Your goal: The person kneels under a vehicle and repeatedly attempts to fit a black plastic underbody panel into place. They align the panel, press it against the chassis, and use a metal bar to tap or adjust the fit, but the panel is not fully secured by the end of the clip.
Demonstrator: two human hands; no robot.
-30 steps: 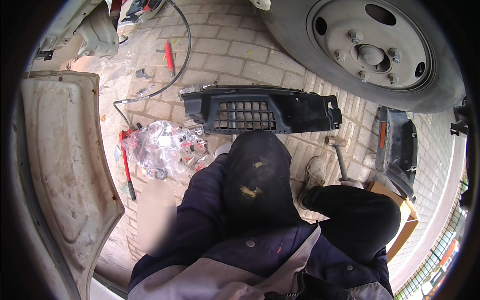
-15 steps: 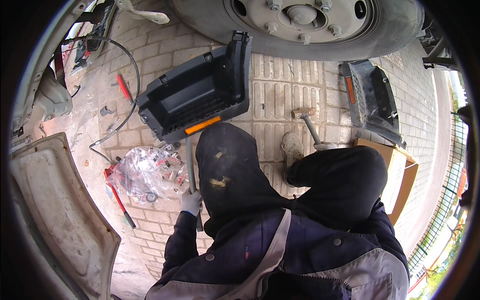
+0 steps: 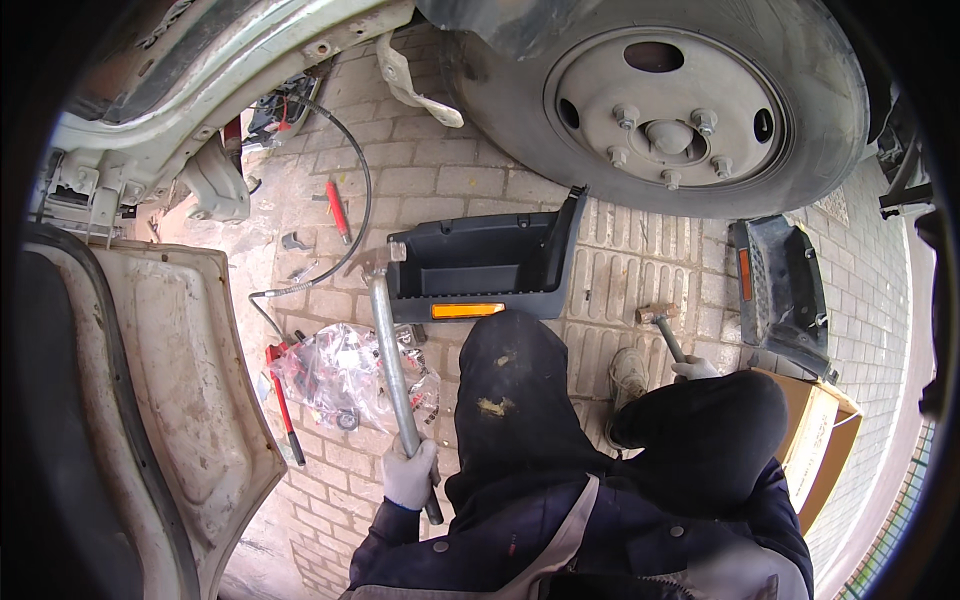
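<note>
My left hand (image 3: 409,475), in a white glove, grips a hammer (image 3: 393,365) by its long grey metal handle. That hammer's head is at the left end of a black plastic step panel (image 3: 475,255) with an orange reflector, overlapping it in view; I cannot tell whether they touch. My gloved right hand (image 3: 696,369), partly behind my right knee, closes round the handle of a second hammer (image 3: 660,318) with a worn, brownish head. To its right lies an older, dirty step panel (image 3: 783,290), also with an orange reflector.
A big truck wheel (image 3: 670,120) stands ahead. Crumpled clear plastic (image 3: 345,378) lies on the paving near a red-handled tool (image 3: 284,410), a red tool (image 3: 338,212) and a black cable (image 3: 367,180). An open vehicle door (image 3: 195,390) is at left, a cardboard box (image 3: 825,430) at right.
My left hand has lifted its hammer; the head, hidden behind the step panel before, now shows at the panel's left end. The whole view has shifted, with more of the wheel and door showing.
</note>
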